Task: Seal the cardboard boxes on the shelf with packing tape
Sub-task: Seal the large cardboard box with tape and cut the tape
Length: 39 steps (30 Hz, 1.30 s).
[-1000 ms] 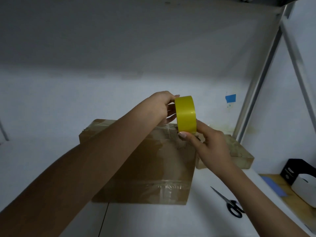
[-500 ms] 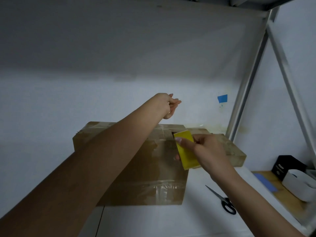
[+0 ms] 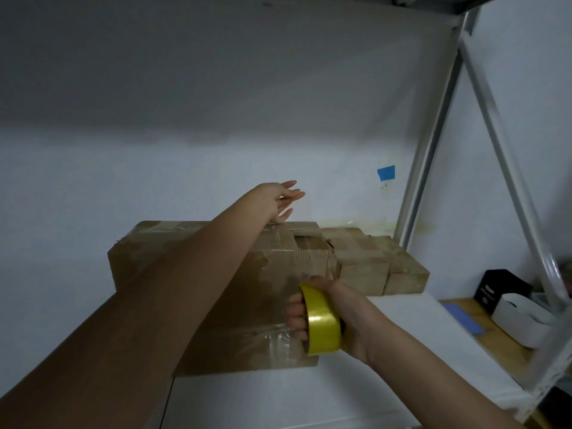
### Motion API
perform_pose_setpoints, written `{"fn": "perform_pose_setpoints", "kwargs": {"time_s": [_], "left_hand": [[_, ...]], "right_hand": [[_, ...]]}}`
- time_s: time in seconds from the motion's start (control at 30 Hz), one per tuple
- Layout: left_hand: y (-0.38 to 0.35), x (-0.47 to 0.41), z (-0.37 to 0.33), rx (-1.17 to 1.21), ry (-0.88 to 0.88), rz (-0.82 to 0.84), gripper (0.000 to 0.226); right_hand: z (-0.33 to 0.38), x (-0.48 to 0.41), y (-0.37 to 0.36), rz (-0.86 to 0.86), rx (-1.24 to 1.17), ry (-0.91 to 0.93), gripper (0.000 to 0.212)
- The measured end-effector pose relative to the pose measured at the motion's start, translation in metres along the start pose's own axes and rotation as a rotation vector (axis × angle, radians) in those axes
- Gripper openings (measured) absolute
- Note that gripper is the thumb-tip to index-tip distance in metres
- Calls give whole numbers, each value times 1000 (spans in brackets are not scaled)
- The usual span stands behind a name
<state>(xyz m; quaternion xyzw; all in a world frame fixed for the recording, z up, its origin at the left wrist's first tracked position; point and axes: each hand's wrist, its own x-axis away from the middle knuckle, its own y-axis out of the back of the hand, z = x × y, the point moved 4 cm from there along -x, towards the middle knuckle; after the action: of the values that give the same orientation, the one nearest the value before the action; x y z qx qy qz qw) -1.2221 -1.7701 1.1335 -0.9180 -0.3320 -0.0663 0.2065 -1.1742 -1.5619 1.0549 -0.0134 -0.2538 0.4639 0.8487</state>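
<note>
A large cardboard box (image 3: 173, 261) stands on the white shelf (image 3: 387, 351), with clear tape across its front and top. My right hand (image 3: 337, 314) grips a yellow roll of packing tape (image 3: 320, 320) in front of the box's lower right face, fingers through the core. A clear strip of tape runs from the roll up the box face. My left hand (image 3: 278, 199) is stretched over the box's top rear edge, fingers straight, thumb close to the taped top. Smaller cardboard boxes (image 3: 377, 264) sit right behind it to the right.
White shelf uprights (image 3: 433, 144) and a diagonal brace rise at the right. A blue tape scrap (image 3: 386, 173) sticks to the back wall. Beyond the frame, a wooden surface holds a black box (image 3: 498, 289) and a white container (image 3: 520, 320).
My right hand took the roll from the box's top edge down the front face, drawing tape out. My left hand let go of the roll and stretched its fingers over the box top.
</note>
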Motion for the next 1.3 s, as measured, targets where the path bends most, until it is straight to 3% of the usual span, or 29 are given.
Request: {"fn": "perform_pose_setpoints", "kwargs": {"time_s": [0.13,0.23,0.43,0.63,0.8,1.13,1.3], "left_hand": [[3,-6,-8,-296,-88,-20,20],[9,-11,-10,-424,-103,9,34],[23,-25,-7,-448,-133,15,53],[28,-40,-2,-411,-147,35,41],[25,-45,3,-499,-262,-78,37],[21,-64,17,-1194,-420,-156,18],[19,-60,20,-1346,-448,-6,39]], "right_hand": [[5,-1,-7,20,-34,32,57],[8,-2,-10,13,-60,27,55],[9,-7,-10,1,-51,48,59],[4,-12,-11,-25,-12,42,62],[1,-18,-12,-38,-26,31,62],[-10,-27,-8,-55,-50,-23,59],[-13,-32,-4,-51,-97,-58,53]]}}
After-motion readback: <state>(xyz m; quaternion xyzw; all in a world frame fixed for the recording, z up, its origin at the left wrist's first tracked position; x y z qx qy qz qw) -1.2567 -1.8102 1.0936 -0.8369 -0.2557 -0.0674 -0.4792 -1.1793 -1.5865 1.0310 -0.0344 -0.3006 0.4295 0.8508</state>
